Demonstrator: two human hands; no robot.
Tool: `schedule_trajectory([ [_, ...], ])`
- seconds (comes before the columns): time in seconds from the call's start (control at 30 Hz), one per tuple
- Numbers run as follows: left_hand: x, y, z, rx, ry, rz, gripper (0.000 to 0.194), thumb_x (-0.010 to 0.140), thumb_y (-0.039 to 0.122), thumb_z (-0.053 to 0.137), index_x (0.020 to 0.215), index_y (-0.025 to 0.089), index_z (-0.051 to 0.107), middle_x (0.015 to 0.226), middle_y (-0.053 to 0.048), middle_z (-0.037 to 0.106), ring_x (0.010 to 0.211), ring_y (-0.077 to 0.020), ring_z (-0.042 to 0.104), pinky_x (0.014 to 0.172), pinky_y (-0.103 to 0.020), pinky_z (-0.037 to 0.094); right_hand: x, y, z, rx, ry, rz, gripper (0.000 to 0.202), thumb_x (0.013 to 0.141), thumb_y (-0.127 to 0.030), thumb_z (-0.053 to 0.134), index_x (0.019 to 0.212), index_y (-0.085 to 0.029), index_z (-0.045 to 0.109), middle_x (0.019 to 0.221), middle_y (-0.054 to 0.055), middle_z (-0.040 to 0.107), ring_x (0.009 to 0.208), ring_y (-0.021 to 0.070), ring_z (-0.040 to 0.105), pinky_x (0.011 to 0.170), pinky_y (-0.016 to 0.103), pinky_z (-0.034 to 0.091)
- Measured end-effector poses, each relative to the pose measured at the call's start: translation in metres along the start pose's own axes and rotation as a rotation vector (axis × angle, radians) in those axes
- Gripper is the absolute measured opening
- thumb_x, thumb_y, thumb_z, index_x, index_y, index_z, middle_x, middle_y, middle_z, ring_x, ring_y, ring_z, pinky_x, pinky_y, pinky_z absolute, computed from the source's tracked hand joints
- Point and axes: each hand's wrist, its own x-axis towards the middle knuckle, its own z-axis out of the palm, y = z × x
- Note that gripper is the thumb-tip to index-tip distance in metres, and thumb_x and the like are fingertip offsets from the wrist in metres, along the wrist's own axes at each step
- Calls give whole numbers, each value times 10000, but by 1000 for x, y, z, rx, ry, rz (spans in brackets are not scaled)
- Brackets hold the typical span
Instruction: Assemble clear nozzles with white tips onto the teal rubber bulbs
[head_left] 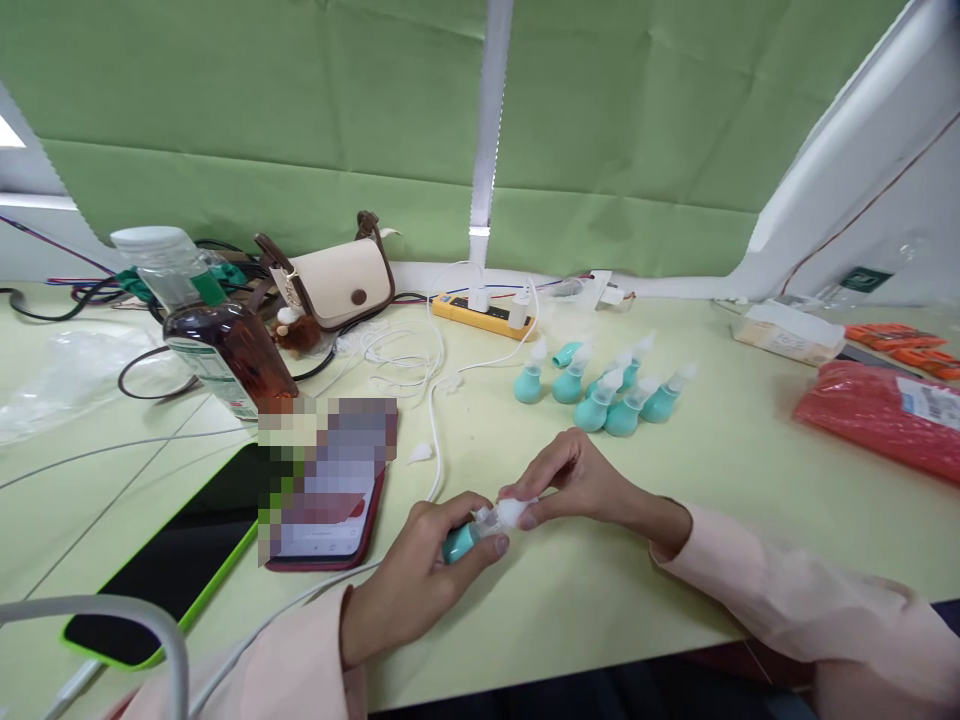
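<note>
My left hand (427,575) is closed around a small teal bulb with a clear neck, a nasal aspirator (461,542) by its look, tilted to the right. The fingers of my right hand (574,482) pinch a white translucent tip (514,512) at the end of that neck; whether it is fully seated I cannot tell. Beyond my hands stand several similar teal aspirators (592,402) with pointed clear tips. A teal bulb piece (567,353) lies on its side behind them. One loose white tip (421,453) rests on the table left of my hands.
Two phones, one green-edged (180,560) and one red-cased (330,490), lie at left. Behind them are a dark-liquid bottle (225,345) and a cream handbag (341,282). A white cable (433,430) runs from a yellow power strip (480,316). A red package (877,415) lies at right.
</note>
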Motion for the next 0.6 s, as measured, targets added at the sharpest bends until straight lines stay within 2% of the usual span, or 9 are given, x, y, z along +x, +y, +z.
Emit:
schedule_trajectory([
  [0.17, -1, -2, 1, -11, 44, 14, 213, 811, 335, 437, 781, 167, 565, 530, 47, 462, 517, -99, 405, 490, -203, 297, 0, 6, 4, 51, 66, 20, 181, 458, -109, 750, 607, -189, 686, 696, 21, 693, 775, 228, 646, 785, 353, 514],
  [0.4, -4, -3, 2, 105, -11, 86, 190, 806, 323, 444, 805, 173, 562, 574, 46, 449, 511, -95, 374, 498, -202, 292, -3, -2, 1, -65, -56, 120, 181, 454, -118, 747, 616, -176, 688, 637, 28, 688, 667, 195, 657, 668, 295, 539],
  [0.5, -4, -4, 2, 116, -9, 87, 198, 818, 318, 425, 809, 174, 560, 585, 41, 464, 520, -98, 386, 505, -207, 294, -2, -1, 0, -58, -72, 156, 149, 468, -132, 747, 601, -156, 686, 603, 27, 680, 489, 139, 624, 498, 225, 523],
  [0.6, -3, -5, 3, 116, 10, 86, 193, 814, 315, 437, 796, 172, 564, 583, 43, 467, 518, -95, 386, 499, -207, 294, -1, 4, 2, -40, -69, 164, 170, 488, -147, 746, 650, -144, 694, 608, 34, 676, 372, 80, 547, 358, 165, 443],
])
